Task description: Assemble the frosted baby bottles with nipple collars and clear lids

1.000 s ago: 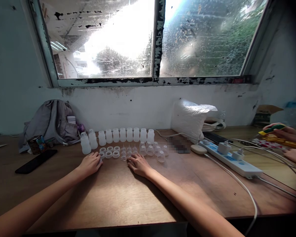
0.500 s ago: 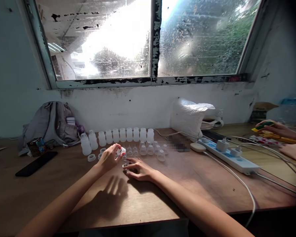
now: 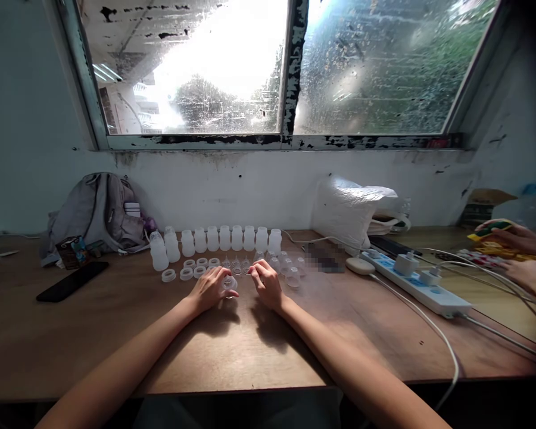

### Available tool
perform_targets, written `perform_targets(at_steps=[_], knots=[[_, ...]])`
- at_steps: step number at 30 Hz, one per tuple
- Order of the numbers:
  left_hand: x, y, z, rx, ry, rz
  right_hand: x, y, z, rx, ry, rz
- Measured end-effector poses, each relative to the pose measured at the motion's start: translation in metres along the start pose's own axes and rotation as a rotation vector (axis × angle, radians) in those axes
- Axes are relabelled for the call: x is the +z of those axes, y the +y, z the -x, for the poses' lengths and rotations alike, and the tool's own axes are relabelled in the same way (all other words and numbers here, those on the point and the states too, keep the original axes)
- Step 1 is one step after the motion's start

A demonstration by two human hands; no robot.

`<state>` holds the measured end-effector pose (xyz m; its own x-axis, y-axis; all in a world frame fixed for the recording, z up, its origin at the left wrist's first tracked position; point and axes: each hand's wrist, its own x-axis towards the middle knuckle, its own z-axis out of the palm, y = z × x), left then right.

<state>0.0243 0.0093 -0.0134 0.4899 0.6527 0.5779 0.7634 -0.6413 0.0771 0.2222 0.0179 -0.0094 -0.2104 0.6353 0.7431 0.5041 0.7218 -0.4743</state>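
Observation:
My left hand [image 3: 212,287] is closed around a whitish bottle collar ring [image 3: 228,285], low over the table, with fingers behind it and the thumb in front. My right hand [image 3: 268,283] has its fingers pinched at the right end of a short row of clear bottle nipples [image 3: 236,267]. Whatever lies between those fingertips is hidden. Several white collar rings [image 3: 186,273] lie in rows left of my left hand. Behind both hands stands a row of frosted baby bottles [image 3: 224,238]. Clear dome caps [image 3: 292,276] sit right of my right hand, some partly covered by it.
A grey backpack [image 3: 100,214], a small box [image 3: 72,252] and a black phone [image 3: 72,282] are at the left. At the right lie a white power strip [image 3: 417,283], cables and a round white puck [image 3: 360,266]. Another person's hands [image 3: 524,265] work at the far right.
My left hand has lowered the collar ring toward the table. My right hand has moved back and right, from the small ring to the nipples, and its fingers have closed. The view has shifted slightly.

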Motion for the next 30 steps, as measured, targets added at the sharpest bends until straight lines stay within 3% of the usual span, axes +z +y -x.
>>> perform_targets(at_steps=[22, 26, 30], knots=[[0.0017, 0.0066, 0.0009, -0.048, -0.08, -0.022, 0.0056, 0.0047, 0.0013, 0.046, -0.074, 0.04], [0.0021, 0.0074, 0.0001, -0.149, -0.016, 0.187, 0.0056, 0.0065, 0.0018, 0.042, -0.117, 0.021], [0.0067, 0.0097, -0.004, -0.437, 0.071, 0.652, 0.0056, 0.0024, 0.0038, -0.024, -0.271, -0.041]])
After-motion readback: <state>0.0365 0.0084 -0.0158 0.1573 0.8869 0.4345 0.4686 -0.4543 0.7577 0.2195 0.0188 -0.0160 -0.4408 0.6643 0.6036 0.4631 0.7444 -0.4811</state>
